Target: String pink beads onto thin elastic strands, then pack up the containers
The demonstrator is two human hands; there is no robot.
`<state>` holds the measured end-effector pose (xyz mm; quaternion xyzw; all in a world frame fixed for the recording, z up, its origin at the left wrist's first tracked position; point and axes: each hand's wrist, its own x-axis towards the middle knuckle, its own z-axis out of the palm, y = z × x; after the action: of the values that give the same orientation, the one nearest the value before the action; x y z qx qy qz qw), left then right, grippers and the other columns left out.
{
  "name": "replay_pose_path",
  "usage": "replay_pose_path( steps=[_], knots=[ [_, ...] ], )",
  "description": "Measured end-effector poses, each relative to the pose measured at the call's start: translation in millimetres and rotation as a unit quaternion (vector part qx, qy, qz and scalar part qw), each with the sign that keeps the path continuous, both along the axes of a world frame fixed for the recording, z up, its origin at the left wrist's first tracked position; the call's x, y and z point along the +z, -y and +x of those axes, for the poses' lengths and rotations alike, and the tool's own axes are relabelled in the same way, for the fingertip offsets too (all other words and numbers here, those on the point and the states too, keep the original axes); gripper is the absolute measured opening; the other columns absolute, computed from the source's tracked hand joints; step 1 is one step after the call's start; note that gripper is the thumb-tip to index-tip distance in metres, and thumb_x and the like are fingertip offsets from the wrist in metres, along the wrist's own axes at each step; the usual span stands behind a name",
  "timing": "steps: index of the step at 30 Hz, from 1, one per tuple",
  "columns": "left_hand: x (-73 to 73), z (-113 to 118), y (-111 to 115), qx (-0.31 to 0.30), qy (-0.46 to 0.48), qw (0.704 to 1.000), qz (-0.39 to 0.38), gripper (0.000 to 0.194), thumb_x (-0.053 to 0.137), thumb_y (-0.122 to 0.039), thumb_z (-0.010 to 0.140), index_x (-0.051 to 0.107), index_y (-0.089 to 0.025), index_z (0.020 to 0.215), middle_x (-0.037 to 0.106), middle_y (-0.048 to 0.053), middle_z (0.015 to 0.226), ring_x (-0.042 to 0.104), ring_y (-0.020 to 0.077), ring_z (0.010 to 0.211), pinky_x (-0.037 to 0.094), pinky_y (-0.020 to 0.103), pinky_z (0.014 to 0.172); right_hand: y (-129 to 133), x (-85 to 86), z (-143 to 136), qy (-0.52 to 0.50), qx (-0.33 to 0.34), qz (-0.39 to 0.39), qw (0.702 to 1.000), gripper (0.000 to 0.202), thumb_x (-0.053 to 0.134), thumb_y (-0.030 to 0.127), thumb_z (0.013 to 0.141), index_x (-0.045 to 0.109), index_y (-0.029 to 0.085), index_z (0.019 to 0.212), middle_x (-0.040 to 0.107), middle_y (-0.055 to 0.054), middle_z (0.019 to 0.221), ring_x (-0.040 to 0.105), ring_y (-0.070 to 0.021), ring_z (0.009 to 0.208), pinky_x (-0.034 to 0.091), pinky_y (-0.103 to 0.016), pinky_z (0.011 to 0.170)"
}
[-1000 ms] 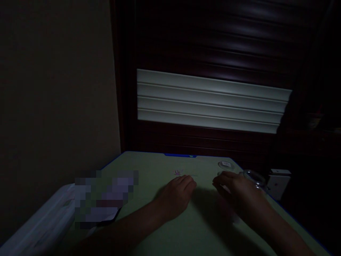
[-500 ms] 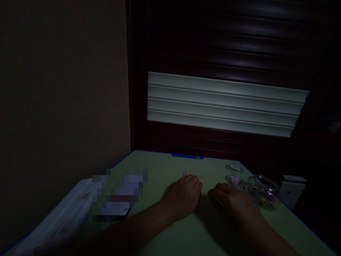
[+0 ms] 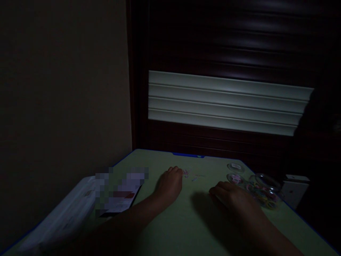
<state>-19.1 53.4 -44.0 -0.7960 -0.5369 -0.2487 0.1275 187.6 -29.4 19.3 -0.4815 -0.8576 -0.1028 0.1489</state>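
Pink, small, spindly pieces (image 3: 185,173) are seen at two o'clock from the left hand (image 3: 171,183); its grip, like that of the right hand (image 3: 230,195), cannot be told.

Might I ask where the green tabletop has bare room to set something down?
Bare, though shadowed: between the left hand and right hand. Also bare: between the pink bits and blue far edge. Crowded: right, around the clear jar; left, around the white case.
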Motion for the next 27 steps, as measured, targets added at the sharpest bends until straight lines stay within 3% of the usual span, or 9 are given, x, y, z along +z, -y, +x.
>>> replay_pose_path(
  steps=[7,13,27],
  knots=[
    [-1.0,7,-2,-0.043,-0.047,0.998,0.010,0.020,0.037,-0.015,0.089,0.057,-0.016,0.086,0.054,0.006,0.088,0.049,0.0187,0.087,0.039,0.032,0.078,-2,-0.8,2,-0.002,0.004,-0.006,1.000,0.022,0.043,0.016,0.085,0.063,0.021,0.077,0.062,-0.002,0.074,0.057,-0.0144,0.068,0.035,-0.023,0.057],
    [-1.1,9,-5,-0.058,-0.026,0.998,-0.002,0.020,0.038,-0.016,0.089,0.058,-0.016,0.088,0.055,0.005,0.088,0.049,0.0176,0.088,0.040,0.029,0.078,-1,-1.5,2,-0.013,0.003,-0.003,1.000,0.022,0.042,0.018,0.087,0.062,0.021,0.078,0.061,-0.002,0.075,0.056,-0.0139,0.069,0.035,-0.023,0.059],
    [-4.1,9,-13,-0.033,-0.015,0.999,-0.039,0.022,0.039,-0.013,0.088,0.060,-0.015,0.084,0.056,0.007,0.089,0.049,0.0189,0.089,0.040,0.031,0.078,2,1.1,2,-0.005,-0.001,-0.004,1.000,0.021,0.044,0.017,0.084,0.063,0.020,0.076,0.062,-0.003,0.074,0.057,-0.0148,0.067,0.035,-0.024,0.058]
  ],
)
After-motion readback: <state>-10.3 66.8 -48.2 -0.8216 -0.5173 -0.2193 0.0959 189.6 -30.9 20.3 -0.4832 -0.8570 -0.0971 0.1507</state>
